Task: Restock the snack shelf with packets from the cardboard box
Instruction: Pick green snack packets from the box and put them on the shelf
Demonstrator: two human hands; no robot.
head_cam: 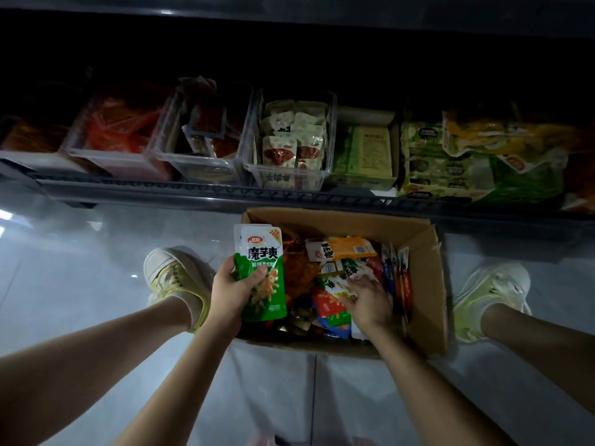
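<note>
Packet [262, 272] (label: 魔芋爽) in left hand [230, 294]

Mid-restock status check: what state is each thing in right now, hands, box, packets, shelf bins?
cardboard box, open on the floor, loose packets inside.
left hand, gripping green packets above the box's left edge.
green packets, stacked, upright in that hand.
right hand, down in the box on loose packets; grip unclear.
clear bin, on the shelf, partly filled with white packets.

Both bare forearms reach forward and down. The left hand [230, 286] grips a green packet [262, 249] (thumb across its front, fingers behind), while the right hand [370, 300] lies palm-down, fingers stretched forward and slightly spread.
</note>
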